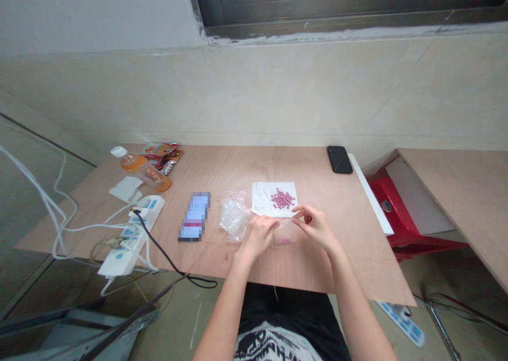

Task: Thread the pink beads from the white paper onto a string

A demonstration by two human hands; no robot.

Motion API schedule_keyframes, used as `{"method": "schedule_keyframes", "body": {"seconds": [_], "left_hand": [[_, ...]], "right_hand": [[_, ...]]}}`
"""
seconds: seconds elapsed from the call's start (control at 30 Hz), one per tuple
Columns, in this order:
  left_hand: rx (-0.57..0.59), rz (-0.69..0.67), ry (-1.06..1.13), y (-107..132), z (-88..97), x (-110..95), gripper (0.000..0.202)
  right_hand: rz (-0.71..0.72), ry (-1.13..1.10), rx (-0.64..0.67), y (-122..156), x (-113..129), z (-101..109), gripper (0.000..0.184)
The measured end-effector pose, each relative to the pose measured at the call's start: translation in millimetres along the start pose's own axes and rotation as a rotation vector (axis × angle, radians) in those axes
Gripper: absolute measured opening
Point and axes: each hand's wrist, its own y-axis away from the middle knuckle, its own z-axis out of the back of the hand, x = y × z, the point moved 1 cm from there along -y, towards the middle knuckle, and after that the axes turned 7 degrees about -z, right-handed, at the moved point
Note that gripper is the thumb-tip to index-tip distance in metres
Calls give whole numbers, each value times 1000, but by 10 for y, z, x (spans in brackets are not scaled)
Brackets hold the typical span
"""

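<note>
Between my hands is a small clear plastic bag [284, 232], with a few pink beads [283, 241] at its lower end. My left hand [260, 235] pinches the bag's left upper edge. On the other side, the thumb and fingers of my right hand [315, 226] close on its right upper edge. Just beyond them lies a white paper sheet [262, 198] bearing a loose pile of pink beads [283, 198]. A larger clear plastic bag [234, 215] rests crumpled on the table, left of the paper and close to my left hand.
A phone [194, 216] with a lit screen lies left on the wooden table [293, 162]. Farther left are a power strip [130, 236] with cables, an orange drink bottle [145, 171] on its side and snack packets [162, 157]. A black phone [339, 160] lies back right.
</note>
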Motion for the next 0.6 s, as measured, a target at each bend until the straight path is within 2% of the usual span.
{"method": "schedule_keyframes", "body": {"seconds": [0.2, 0.37, 0.6], "left_hand": [[-33, 19, 33, 44, -21, 6, 18], [-63, 26, 38, 18, -15, -68, 18], [13, 58, -9, -21, -21, -114, 15]], "right_hand": [[-21, -52, 14, 6, -25, -12, 20], [13, -35, 66, 32, 56, -69, 17], [47, -38, 85, 82, 113, -196, 11]]}}
